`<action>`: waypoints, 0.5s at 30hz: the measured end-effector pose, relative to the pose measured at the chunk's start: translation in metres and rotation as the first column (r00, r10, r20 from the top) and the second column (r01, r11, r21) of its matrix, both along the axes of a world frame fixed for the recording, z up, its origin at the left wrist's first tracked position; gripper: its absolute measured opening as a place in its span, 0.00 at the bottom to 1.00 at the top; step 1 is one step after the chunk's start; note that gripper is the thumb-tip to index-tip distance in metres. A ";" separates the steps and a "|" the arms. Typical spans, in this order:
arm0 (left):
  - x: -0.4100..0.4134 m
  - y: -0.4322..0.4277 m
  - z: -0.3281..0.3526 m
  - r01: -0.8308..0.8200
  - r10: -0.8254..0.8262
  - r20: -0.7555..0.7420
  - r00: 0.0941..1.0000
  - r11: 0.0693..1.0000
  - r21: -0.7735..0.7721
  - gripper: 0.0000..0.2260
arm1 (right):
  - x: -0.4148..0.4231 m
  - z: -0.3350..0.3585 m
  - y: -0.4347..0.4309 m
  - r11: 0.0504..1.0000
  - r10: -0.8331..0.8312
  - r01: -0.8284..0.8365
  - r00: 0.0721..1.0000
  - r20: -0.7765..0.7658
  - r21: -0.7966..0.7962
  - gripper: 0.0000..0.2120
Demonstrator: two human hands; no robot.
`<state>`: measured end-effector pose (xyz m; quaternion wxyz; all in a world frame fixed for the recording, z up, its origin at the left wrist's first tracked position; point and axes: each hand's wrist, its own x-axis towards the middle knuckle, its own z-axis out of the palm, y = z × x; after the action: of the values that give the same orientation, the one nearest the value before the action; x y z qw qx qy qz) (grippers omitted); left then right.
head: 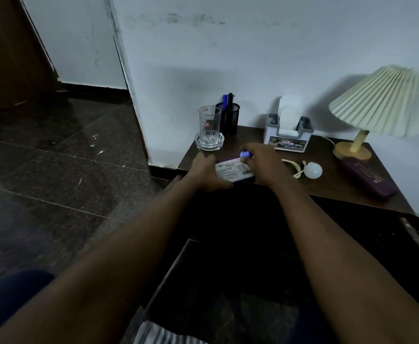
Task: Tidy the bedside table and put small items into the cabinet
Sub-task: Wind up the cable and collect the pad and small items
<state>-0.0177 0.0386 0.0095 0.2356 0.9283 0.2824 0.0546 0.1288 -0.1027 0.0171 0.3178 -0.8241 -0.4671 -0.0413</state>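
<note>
Here, dark brown wooden bedside table point(327, 184) against a pale wall point(253, 58), dark stone floor point(54, 170), left hand point(204, 173) gripping a flat white-and-blue box point(233, 170) at the tabletop's front left edge, right hand point(263, 162) pinching a small blue piece point(245, 154) above it, grey tissue holder point(288, 137) labelled OPEL.

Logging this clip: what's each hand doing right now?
Left hand: grips the white box by its left end.
Right hand: pinches a small blue object.
</note>
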 end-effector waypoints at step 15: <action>-0.068 -0.118 -0.142 -0.490 0.672 0.391 0.629 0.733 -0.472 0.35 | -0.033 0.019 -0.045 0.687 0.125 -0.442 0.854 -0.505 -0.577 0.05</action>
<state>-0.0855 -0.0790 -0.1325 0.4211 0.6781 0.4973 0.3400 0.0960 -0.1475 0.0358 0.0937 -0.7850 -0.4931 0.3631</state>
